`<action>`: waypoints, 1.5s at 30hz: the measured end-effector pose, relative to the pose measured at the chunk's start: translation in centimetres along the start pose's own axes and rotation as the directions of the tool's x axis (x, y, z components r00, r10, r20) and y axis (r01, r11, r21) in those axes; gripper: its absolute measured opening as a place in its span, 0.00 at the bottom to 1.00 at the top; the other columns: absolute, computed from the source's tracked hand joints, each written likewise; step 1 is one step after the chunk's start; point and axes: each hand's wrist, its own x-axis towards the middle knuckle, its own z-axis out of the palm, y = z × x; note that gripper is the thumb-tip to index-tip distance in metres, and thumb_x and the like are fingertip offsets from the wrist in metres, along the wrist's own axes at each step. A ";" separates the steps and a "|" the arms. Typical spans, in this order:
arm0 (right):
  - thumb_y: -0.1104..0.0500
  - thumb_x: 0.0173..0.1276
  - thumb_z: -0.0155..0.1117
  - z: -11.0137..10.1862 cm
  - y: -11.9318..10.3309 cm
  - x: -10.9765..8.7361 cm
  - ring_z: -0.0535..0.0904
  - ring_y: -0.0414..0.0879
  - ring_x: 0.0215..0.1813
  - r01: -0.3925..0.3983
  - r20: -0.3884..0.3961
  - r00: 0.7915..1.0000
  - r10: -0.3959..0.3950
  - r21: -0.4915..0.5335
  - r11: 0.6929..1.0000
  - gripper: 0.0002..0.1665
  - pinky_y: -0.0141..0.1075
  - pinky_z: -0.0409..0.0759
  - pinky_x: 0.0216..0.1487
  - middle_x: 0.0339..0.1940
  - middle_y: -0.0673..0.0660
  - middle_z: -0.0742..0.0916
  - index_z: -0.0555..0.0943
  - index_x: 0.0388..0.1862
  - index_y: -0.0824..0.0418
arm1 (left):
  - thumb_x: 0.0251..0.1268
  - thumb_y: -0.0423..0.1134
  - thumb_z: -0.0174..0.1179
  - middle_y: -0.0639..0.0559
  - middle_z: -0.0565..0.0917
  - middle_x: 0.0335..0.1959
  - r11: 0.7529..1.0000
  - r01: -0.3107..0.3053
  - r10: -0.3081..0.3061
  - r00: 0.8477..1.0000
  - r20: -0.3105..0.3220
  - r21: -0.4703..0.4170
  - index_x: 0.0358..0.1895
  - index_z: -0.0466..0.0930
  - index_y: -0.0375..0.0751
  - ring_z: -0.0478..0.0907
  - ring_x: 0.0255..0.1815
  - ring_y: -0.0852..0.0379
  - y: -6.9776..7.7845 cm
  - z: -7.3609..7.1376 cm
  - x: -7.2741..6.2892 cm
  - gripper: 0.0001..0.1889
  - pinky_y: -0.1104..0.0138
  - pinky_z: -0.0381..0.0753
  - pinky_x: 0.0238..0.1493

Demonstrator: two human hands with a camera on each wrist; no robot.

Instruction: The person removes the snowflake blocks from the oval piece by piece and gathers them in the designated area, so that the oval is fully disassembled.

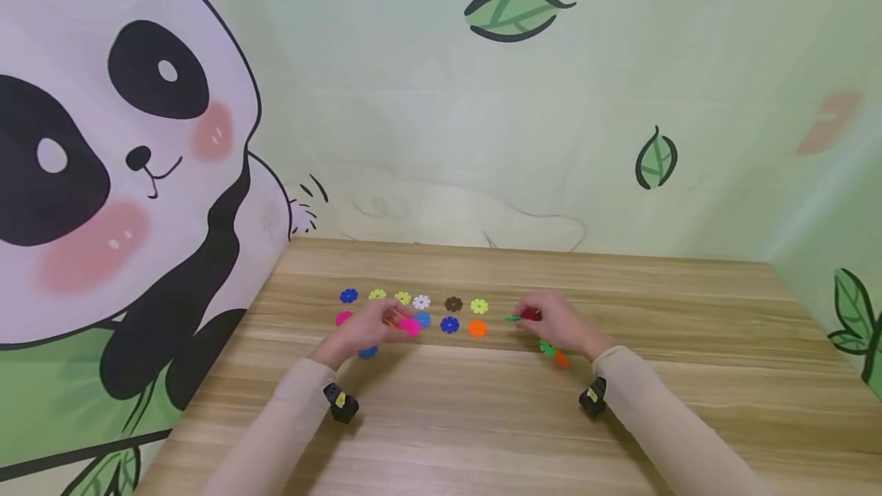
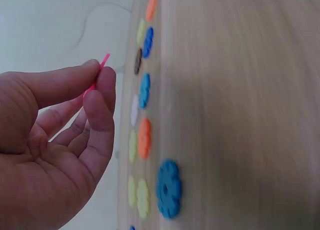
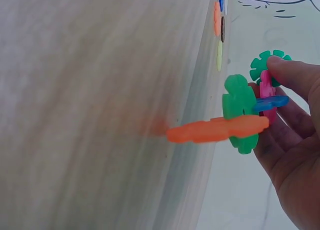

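My left hand (image 1: 368, 326) pinches a pink notched plastic disc (image 2: 105, 60) between thumb and fingertips, above the table. In the left wrist view the disc is nearly edge-on and mostly covered by fingers. My right hand (image 3: 297, 110) holds a chain of interlocked flower-shaped discs, raised off the table. At the chain's top, a green disc (image 3: 258, 66) is pressed by the thumb; below come a pink disc (image 3: 267, 84), a blue disc (image 3: 270, 103), another green disc (image 3: 240, 110) and an orange disc (image 3: 205, 129) at the low end. A gap separates the two hands.
Loose discs lie in rough rows on the wooden table (image 1: 468, 419): dark blue (image 1: 348, 295), white (image 1: 421, 301), brown (image 1: 453, 304), yellow (image 1: 478, 305), orange (image 1: 477, 328) and others. Some sit under or behind the left hand. A panda-printed wall (image 1: 413, 98) borders the table's back.
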 end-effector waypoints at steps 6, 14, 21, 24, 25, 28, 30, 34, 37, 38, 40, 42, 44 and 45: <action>0.65 0.62 0.66 -0.1 -0.1 0.0 0.75 0.42 0.33 -0.009 0.003 1.000 0.009 -0.008 1.000 0.03 0.34 0.77 0.36 0.32 0.48 0.83 0.82 0.35 0.60 | 0.50 0.28 0.69 0.45 0.79 0.37 1.000 -0.004 0.004 1.000 0.012 -0.002 0.47 0.78 0.35 0.75 0.38 0.50 -1.0 -0.5 -0.3 0.19 0.62 0.78 0.36; 0.64 0.63 0.65 -0.2 -0.4 0.1 0.75 0.43 0.33 -0.033 0.017 0.999 0.033 -0.022 0.999 0.02 0.35 0.77 0.36 0.31 0.48 0.83 0.82 0.35 0.60 | 0.47 0.23 0.67 0.48 0.79 0.36 0.995 -0.059 0.057 0.998 0.025 0.085 0.41 0.79 0.37 0.75 0.38 0.52 -1.6 -0.6 -0.6 0.16 0.64 0.78 0.35; 0.63 0.63 0.66 -0.1 -0.4 0.0 0.75 0.41 0.33 -0.024 0.008 1.000 0.024 -0.025 0.999 0.03 0.33 0.77 0.35 0.30 0.46 0.82 0.82 0.35 0.61 | 0.46 0.22 0.67 0.49 0.81 0.35 0.989 -0.076 0.073 0.997 0.027 0.130 0.40 0.80 0.33 0.77 0.37 0.54 -1.9 -0.3 -0.7 0.15 0.64 0.79 0.38; 0.63 0.63 0.66 -0.1 -0.4 0.0 0.75 0.41 0.33 -0.022 0.009 1.000 0.022 -0.026 0.999 0.02 0.33 0.77 0.35 0.30 0.46 0.82 0.82 0.35 0.61 | 0.45 0.21 0.68 0.49 0.81 0.34 0.986 -0.084 0.080 0.996 0.028 0.143 0.40 0.80 0.32 0.78 0.36 0.55 -2.0 -0.2 -0.7 0.15 0.65 0.79 0.38; 0.63 0.63 0.66 -0.1 -0.5 0.0 0.75 0.41 0.33 -0.021 0.010 1.000 0.021 -0.027 0.999 0.02 0.33 0.77 0.35 0.30 0.46 0.82 0.82 0.35 0.61 | 0.45 0.21 0.68 0.49 0.81 0.34 0.986 -0.081 0.078 0.997 0.027 0.148 0.40 0.80 0.32 0.77 0.35 0.55 -2.0 -0.2 -0.7 0.15 0.65 0.78 0.38; 0.64 0.63 0.66 -0.1 -0.6 0.0 0.74 0.42 0.33 -0.023 0.014 1.000 0.024 -0.027 0.999 0.02 0.34 0.76 0.35 0.30 0.46 0.82 0.82 0.35 0.60 | 0.44 0.21 0.68 0.50 0.81 0.33 0.983 -0.070 0.067 0.997 0.023 0.169 0.40 0.80 0.32 0.77 0.35 0.55 -1.9 -0.1 -0.7 0.16 0.65 0.78 0.38; 0.64 0.63 0.66 -0.1 -0.7 0.0 0.74 0.42 0.33 -0.031 0.017 0.999 0.031 -0.024 0.999 0.03 0.34 0.77 0.35 0.31 0.46 0.82 0.82 0.35 0.60 | 0.44 0.22 0.68 0.50 0.81 0.33 0.980 -0.063 0.060 0.998 0.019 0.189 0.39 0.80 0.33 0.77 0.35 0.56 -1.9 -0.1 -0.7 0.15 0.65 0.78 0.39; 0.64 0.63 0.65 -0.2 -0.8 0.0 0.75 0.42 0.33 -0.041 0.020 0.999 0.041 -0.019 0.999 0.03 0.34 0.77 0.36 0.31 0.46 0.82 0.83 0.36 0.60 | 0.44 0.23 0.69 0.52 0.80 0.32 0.972 -0.050 0.050 0.999 0.006 0.228 0.38 0.81 0.35 0.76 0.35 0.56 -1.7 0.0 -0.7 0.15 0.64 0.77 0.40; 0.64 0.63 0.66 -0.2 -0.9 0.0 0.75 0.42 0.33 -0.039 0.021 0.999 0.039 -0.015 0.999 0.03 0.34 0.77 0.35 0.30 0.46 0.82 0.82 0.36 0.60 | 0.44 0.24 0.70 0.52 0.80 0.32 0.968 -0.035 0.035 0.999 0.001 0.247 0.37 0.81 0.37 0.76 0.36 0.56 -1.6 0.1 -0.7 0.14 0.63 0.77 0.41; 0.64 0.63 0.65 -0.2 -0.9 0.0 0.75 0.42 0.33 -0.036 0.022 0.999 0.036 -0.017 0.999 0.02 0.34 0.77 0.35 0.30 0.46 0.82 0.82 0.36 0.60 | 0.44 0.24 0.70 0.53 0.80 0.32 0.968 -0.030 0.030 1.000 0.001 0.251 0.37 0.82 0.37 0.76 0.36 0.56 -1.6 0.1 -0.7 0.14 0.63 0.77 0.42; 0.64 0.63 0.65 -0.2 -0.9 0.0 0.74 0.42 0.33 -0.030 0.023 0.999 0.030 -0.018 0.999 0.02 0.34 0.77 0.35 0.30 0.47 0.82 0.82 0.36 0.60 | 0.44 0.24 0.70 0.52 0.81 0.32 0.967 -0.023 0.022 1.000 0.004 0.252 0.37 0.82 0.37 0.76 0.36 0.56 -1.6 0.1 -0.7 0.14 0.62 0.77 0.43; 0.64 0.63 0.65 -0.2 -0.9 0.0 0.74 0.41 0.33 -0.027 0.022 0.999 0.027 -0.018 0.999 0.02 0.34 0.76 0.35 0.30 0.47 0.82 0.82 0.35 0.60 | 0.44 0.25 0.70 0.52 0.81 0.33 0.969 -0.017 0.017 1.000 0.004 0.247 0.37 0.82 0.37 0.76 0.37 0.55 -1.6 0.0 -0.8 0.14 0.62 0.77 0.43; 0.64 0.63 0.65 -0.2 -0.9 0.0 0.74 0.41 0.33 -0.026 0.022 0.999 0.026 -0.019 0.999 0.02 0.34 0.76 0.35 0.30 0.47 0.82 0.82 0.35 0.60 | 0.46 0.26 0.70 0.51 0.81 0.34 0.969 -0.024 0.024 1.000 0.000 0.248 0.38 0.82 0.37 0.76 0.37 0.55 -1.5 0.0 -0.8 0.13 0.62 0.77 0.44; 0.64 0.63 0.65 -0.2 -0.9 0.0 0.75 0.42 0.33 -0.027 0.020 0.999 0.027 -0.017 0.999 0.02 0.34 0.77 0.35 0.30 0.47 0.82 0.82 0.35 0.60 | 0.47 0.27 0.69 0.50 0.81 0.34 0.968 -0.035 0.036 0.999 -0.001 0.248 0.38 0.81 0.37 0.76 0.37 0.55 -1.5 0.0 -0.8 0.13 0.62 0.77 0.43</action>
